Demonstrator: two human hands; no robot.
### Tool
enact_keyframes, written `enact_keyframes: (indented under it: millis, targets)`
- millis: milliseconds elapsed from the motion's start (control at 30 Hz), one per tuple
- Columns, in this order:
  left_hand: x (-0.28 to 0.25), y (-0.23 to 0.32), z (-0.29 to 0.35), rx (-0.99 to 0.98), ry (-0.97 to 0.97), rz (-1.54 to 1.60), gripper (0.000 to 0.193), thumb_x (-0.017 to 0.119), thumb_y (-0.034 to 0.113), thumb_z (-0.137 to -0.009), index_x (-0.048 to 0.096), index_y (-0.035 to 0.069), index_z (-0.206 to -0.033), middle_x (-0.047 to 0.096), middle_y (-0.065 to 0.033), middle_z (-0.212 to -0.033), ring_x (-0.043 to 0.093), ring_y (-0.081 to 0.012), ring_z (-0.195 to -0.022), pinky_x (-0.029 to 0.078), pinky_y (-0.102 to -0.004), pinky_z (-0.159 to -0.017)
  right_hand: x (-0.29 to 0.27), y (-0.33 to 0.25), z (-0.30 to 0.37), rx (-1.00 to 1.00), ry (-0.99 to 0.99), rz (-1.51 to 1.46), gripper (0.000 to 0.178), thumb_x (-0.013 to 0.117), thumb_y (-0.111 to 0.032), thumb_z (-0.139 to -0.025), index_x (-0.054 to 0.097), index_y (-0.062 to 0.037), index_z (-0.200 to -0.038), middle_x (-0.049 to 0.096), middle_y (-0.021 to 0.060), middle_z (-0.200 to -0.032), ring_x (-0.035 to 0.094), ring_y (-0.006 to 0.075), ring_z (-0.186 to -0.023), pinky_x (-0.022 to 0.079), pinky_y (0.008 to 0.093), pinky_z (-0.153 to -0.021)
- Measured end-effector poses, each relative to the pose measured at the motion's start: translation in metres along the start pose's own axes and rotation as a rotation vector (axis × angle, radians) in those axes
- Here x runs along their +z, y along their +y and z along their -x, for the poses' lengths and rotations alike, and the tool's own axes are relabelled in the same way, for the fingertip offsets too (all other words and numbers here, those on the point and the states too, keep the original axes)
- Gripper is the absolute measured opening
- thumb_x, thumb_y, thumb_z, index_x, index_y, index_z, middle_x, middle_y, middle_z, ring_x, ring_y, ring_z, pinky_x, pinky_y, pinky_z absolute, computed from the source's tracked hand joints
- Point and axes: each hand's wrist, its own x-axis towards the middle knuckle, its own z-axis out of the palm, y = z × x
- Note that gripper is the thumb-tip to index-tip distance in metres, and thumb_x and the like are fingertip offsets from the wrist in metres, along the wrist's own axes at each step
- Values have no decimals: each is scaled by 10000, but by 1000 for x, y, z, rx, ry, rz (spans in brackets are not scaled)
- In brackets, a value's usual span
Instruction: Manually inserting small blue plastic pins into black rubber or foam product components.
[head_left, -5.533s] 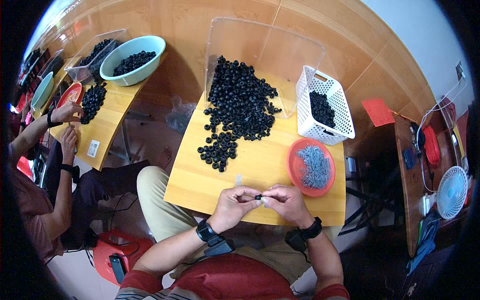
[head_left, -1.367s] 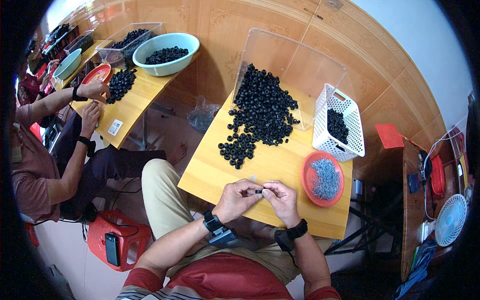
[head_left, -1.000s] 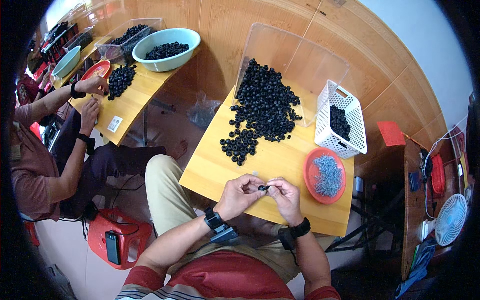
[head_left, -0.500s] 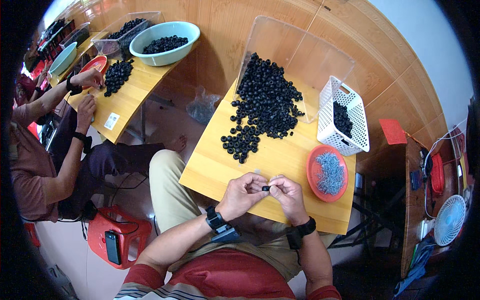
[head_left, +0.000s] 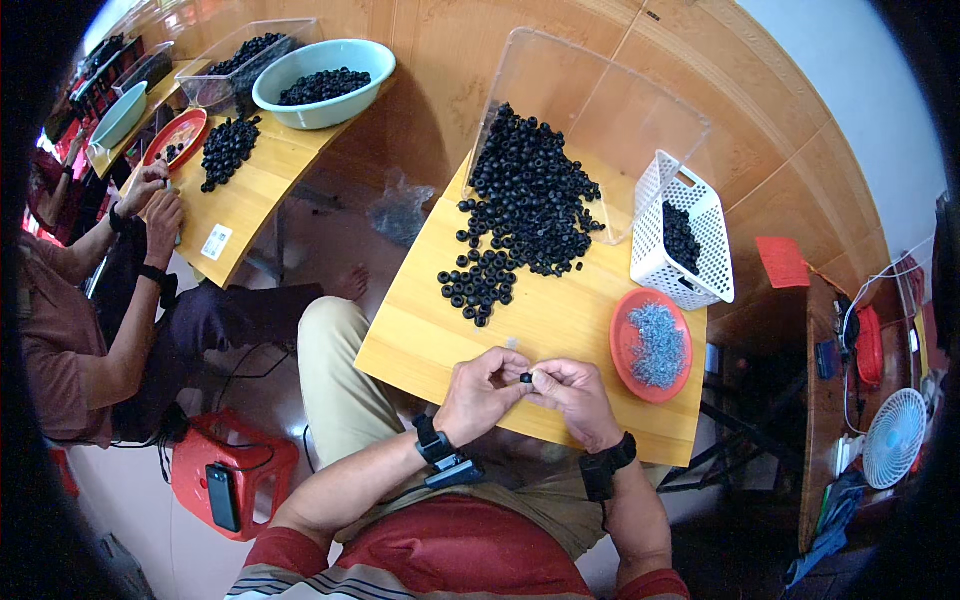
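Near the front edge of the wooden table, my left hand [head_left: 480, 395] pinches a small black round part [head_left: 526, 378] between thumb and fingertips. My right hand [head_left: 578, 400] is closed from the other side, its thumb and forefinger pressed against the same part. Whether a smaller piece sits between the right fingertips is hidden. Beyond my hands lies a large heap of black ring-shaped parts [head_left: 530, 190], with a smaller cluster [head_left: 478, 285] at its near left. To the right, a red oval dish [head_left: 618, 365] holds a pile of thin blue-grey pieces [head_left: 657, 345].
A clear plastic bin [head_left: 620, 100] lies tipped behind the heap. The white perforated basket [head_left: 712, 285] holds more black parts. At left, another person works at a second table [head_left: 275, 195] with a pale green basin [head_left: 375, 85]. A red stool [head_left: 190, 480] and a fan [head_left: 895, 440] stand lower down.
My right fingertips have closed further over the black part, and my hands stay in nearly the same place. The neighbour's hands have drawn closer together by their red dish.
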Motion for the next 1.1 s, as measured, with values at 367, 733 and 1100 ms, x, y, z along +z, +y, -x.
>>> enact_keyframes:
  millis: [367, 733, 1100]
  targets:
    - [-2, 5, -6, 212, 13, -349, 243, 782, 53, -761, 702, 14, -987, 681, -110, -992, 661, -203, -867, 556, -286, -711, 0, 12, 0, -76, 37, -148, 125, 596, -44, -947, 657, 24, -1033, 691, 123, -1008, 690, 204, -887, 597, 381, -813]
    - [-2, 5, -5, 416, -21, -422, 210, 802, 101, -724, 725, 29, -906, 696, -100, -908, 639, -268, -863, 514, -361, -765, -2, 19, -1, -124, 5, -212, 95, 631, -59, -925, 627, 19, -980, 679, 87, -897, 681, 161, -803, 596, 323, -759]
    - [-4, 4, -3, 363, -4, -406, 205, 802, 116, -739, 713, 34, -905, 670, -101, -880, 617, -269, -842, 500, -355, -734, 0, 24, 0, -216, 29, 2, 135, 591, -52, -956, 624, 48, -1041, 692, 114, -964, 680, 157, -848, 590, 306, -772]
